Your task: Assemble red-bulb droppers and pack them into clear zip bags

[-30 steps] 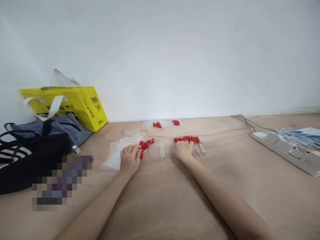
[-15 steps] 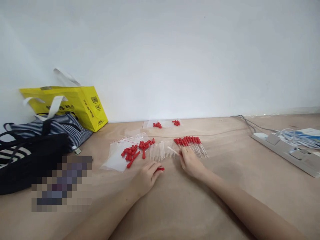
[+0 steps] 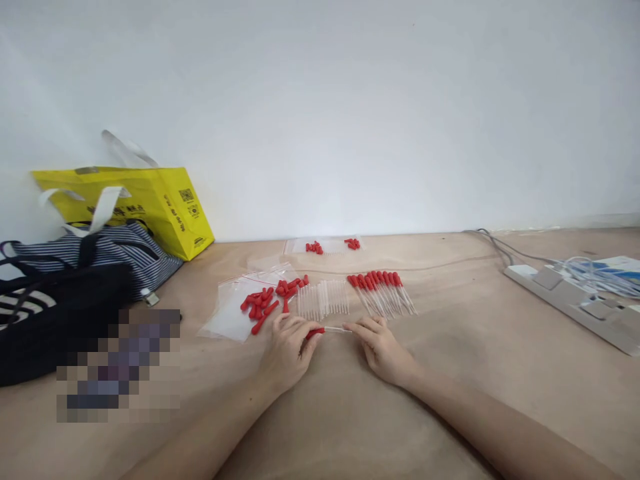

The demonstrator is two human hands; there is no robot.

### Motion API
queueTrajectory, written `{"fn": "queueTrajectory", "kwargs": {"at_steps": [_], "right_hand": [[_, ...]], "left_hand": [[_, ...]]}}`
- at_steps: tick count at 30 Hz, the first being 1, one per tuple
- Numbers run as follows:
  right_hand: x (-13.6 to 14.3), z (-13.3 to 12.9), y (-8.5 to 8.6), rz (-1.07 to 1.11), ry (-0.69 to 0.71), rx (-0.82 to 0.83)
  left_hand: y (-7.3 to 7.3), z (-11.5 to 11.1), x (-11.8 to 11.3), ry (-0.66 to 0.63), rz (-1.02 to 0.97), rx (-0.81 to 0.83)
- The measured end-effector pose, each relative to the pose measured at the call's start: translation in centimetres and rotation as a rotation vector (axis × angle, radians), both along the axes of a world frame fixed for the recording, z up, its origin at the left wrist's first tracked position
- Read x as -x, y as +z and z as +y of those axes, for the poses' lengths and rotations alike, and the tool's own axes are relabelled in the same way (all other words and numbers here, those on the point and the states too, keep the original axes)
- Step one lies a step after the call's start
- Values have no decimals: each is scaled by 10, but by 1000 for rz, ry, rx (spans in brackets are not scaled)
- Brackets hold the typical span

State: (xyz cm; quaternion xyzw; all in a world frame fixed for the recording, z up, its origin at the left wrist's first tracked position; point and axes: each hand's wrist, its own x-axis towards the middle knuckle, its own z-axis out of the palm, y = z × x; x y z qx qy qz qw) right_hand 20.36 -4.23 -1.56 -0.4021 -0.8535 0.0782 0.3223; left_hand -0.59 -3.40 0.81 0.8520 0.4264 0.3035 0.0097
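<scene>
Between finger and thumb, my left hand pinches a red rubber dropper bulb, its open end facing right. My right hand is closed on the far end of a thin clear dropper tube. The tube's left end meets the bulb's mouth; how deep it sits I cannot tell. Just beyond the hands lies a row of loose clear tubes. Right of that row are several droppers with red bulbs fitted. Loose red bulbs are heaped to the left.
A clear zip bag lies under the loose bulbs. Another bag with bulbs and tubes is near the wall. At left stand a yellow bag and a striped bag; a white power strip is at right.
My right hand has come toward me with the tube, turning it level and bringing it to the bulb. My left hand stays nearly in place, still holding the bulb.
</scene>
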Motion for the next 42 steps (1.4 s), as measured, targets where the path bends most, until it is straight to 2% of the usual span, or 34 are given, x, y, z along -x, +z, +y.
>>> {"fn": "queueTrajectory", "kwargs": {"at_steps": [6,12,16,21,36,42], "right_hand": [[4,-4,3,-2,13,5],[10,-7,4,32,38,-53],[5,-4,8,-62,45,-98],[-2,1,13,-200,54,-199],[10,1,8,-73,44,-221],[10,3,12,-63,28,-242]], "left_hand": [[-2,-1,0,31,-47,-27],[-6,0,-1,73,-124,51],[-5,-1,0,34,-94,71],[-4,-5,-1,-26,-47,15],[-2,-11,-9,-84,-69,0],[5,-9,-7,-94,-61,-7]]}}
